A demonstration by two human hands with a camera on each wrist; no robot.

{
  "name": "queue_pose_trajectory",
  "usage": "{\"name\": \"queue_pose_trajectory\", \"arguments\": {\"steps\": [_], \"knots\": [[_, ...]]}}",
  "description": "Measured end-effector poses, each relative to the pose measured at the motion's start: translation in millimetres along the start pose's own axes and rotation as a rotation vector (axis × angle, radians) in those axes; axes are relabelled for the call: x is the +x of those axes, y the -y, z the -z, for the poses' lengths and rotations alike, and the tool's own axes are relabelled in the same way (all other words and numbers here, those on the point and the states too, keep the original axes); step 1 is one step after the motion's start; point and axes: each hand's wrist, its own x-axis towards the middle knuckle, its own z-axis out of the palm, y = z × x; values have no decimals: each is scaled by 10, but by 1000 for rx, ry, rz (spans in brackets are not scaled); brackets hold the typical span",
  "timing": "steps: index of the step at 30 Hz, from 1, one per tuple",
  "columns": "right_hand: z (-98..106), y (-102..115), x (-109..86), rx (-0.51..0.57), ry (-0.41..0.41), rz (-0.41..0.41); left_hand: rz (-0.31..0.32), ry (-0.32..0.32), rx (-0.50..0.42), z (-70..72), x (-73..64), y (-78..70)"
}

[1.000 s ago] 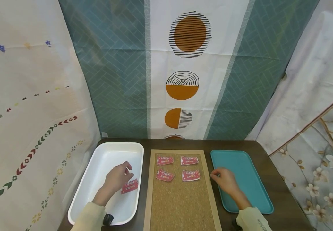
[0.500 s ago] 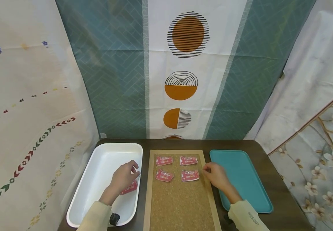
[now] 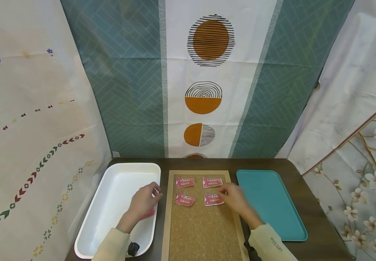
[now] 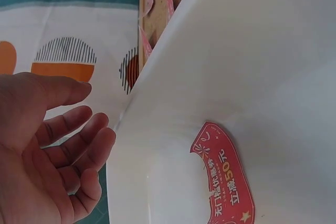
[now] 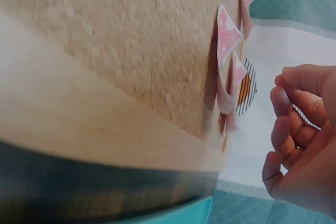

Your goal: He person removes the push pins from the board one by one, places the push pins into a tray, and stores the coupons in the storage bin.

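Note:
My left hand (image 3: 142, 203) hovers over the right side of a white tray (image 3: 119, 181), fingers loosely bent with nothing between them. Below it lies a red paper coupon (image 4: 231, 182) with a torn edge, mostly covered by the hand in the head view. Two rows of similar coupons, such as the upper left one (image 3: 184, 182), are on a cork board (image 3: 204, 228). My right hand (image 3: 235, 199) reaches over the board's right edge, thumb and forefinger close together at the lower right coupon (image 3: 212, 199). Nothing shows between its fingertips.
A teal tray (image 3: 272, 199) stands right of the board on the dark table (image 3: 321, 239). Patterned cloths hang behind and at both sides. Side on, in the right wrist view, the board's coupons (image 5: 229, 35) curl up from the cork.
My right hand has moved left from the teal tray's edge to the lower right coupon. My left hand has drifted right, covering more of the coupon in the white tray.

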Motion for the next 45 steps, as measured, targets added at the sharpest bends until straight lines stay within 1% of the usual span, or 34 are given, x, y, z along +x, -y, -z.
{"name": "queue_pose_trajectory", "arguments": {"steps": [7, 10, 13, 17, 19, 26, 29, 32, 34, 39, 45], "knots": [[-96, 69, 6, 30, 29, -21, -4, -6, -10, -16, -11, -19], [-121, 99, 13, 32, 48, -23, -1, 4, -16, -30, -18, -30], [-147, 133, 24, 26, 57, -1, 9, 23, -45, -64, -32, -47], [-186, 177, 33, 32, 53, 31, -16, 31, -73, -108, -45, -71], [-206, 196, 34, 38, 53, 38, -40, 27, -67, -123, -46, -79], [-260, 262, 27, 64, 75, 36, -83, 33, -36, -170, -10, -130], [-289, 282, 41, 40, 56, 80, -97, 32, -26, -178, 15, -161], [-317, 294, 57, 16, 28, 137, -89, 41, -27, -183, 26, -176], [-333, 299, 69, 12, 19, 156, -85, 46, -26, -189, 30, -176], [-365, 318, 98, 20, 21, 164, -92, 54, -31, -208, 44, -173], [-380, 372, 109, -3, 41, 146, -93, 77, -28, -264, 76, -180]]}}
